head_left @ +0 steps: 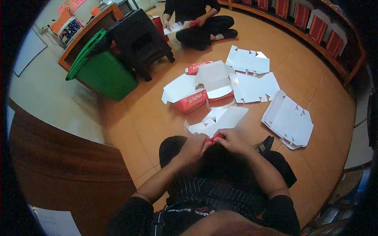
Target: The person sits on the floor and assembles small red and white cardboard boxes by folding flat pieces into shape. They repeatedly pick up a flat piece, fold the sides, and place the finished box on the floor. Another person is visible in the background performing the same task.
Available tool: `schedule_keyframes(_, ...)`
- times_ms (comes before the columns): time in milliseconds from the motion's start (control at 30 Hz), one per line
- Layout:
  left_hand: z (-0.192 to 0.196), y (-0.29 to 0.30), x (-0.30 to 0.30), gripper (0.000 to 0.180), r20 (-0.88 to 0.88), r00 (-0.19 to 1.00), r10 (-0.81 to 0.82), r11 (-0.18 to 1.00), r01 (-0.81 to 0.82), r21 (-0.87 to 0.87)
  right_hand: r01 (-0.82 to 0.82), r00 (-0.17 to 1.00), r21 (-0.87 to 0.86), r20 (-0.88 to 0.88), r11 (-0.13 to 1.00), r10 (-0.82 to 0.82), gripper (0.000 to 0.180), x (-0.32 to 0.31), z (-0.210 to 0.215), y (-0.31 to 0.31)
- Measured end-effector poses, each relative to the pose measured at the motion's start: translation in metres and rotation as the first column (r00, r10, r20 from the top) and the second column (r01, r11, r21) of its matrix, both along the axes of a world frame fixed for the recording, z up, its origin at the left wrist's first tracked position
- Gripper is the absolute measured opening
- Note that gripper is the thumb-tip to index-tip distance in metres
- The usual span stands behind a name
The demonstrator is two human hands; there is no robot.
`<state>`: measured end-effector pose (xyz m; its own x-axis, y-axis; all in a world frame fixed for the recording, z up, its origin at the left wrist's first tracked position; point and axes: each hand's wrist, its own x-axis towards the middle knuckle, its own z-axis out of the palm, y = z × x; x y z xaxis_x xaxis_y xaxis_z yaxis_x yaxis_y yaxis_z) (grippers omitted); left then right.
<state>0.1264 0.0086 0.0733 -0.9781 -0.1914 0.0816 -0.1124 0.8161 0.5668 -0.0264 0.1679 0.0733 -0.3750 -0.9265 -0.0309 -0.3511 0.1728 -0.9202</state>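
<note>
Just above my lap, both hands grip the near edge of a partly folded cardboard box (226, 118), white inside and red outside. My left hand (195, 144) is closed on the red edge at its left, thumb toward the middle. My right hand (232, 141) pinches the same edge close beside it. The box's white panels spread away from me, with small notches cut in them. Just beyond stand a folded red-and-white box (191, 101) with its lid up and another open box (214, 80) touching it.
Flat white box blanks (256, 86) lie farther right, and a stack of blanks (289, 120) is nearer. A green bin (104, 72) and a black stool (139, 39) stand at the left. Another person (201, 21) sits beyond, holding card. A wooden shelf (283, 25) holds red boxes.
</note>
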Motion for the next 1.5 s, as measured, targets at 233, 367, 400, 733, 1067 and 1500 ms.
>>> schedule_keyframes(233, -0.019, -0.021, -0.002, 0.031, -0.192, 0.874, 0.445, 0.895, -0.428, 0.127, 0.522, 0.652, -0.599, -0.178, 0.607, -0.737, 0.023, -0.009, -0.003, -0.002)
schedule_keyframes(367, -0.015, -0.021, -0.010, 0.033, -0.076, 0.868, 0.491, 0.860, -0.468, 0.203, 0.604, 0.763, -0.352, -0.007, 0.716, -0.647, 0.026, -0.016, -0.048, -0.004)
schedule_keyframes(400, -0.020, -0.023, -0.012, 0.033, -0.014, 0.895, 0.446, 0.884, -0.438, 0.160, 0.563, 0.787, -0.349, -0.051, 0.749, -0.615, 0.027, -0.020, -0.066, -0.011)
schedule_keyframes(733, -0.014, -0.021, -0.008, 0.033, 0.034, 0.931, 0.363, 0.917, -0.364, 0.163, 0.512, 0.830, -0.304, -0.065, 0.804, -0.553, 0.025, -0.024, -0.081, -0.034)
schedule_keyframes(1067, -0.015, -0.019, -0.005, 0.034, 0.112, 0.908, 0.403, 0.881, -0.418, 0.221, 0.645, 0.764, -0.287, 0.259, 0.709, -0.591, 0.022, -0.024, -0.087, -0.040)
schedule_keyframes(1500, -0.018, -0.004, -0.006, 0.026, -0.083, 0.972, 0.219, 0.963, -0.202, 0.178, 0.082, 0.947, -0.315, -0.272, 0.945, -0.172, 0.013, -0.018, -0.048, -0.020)
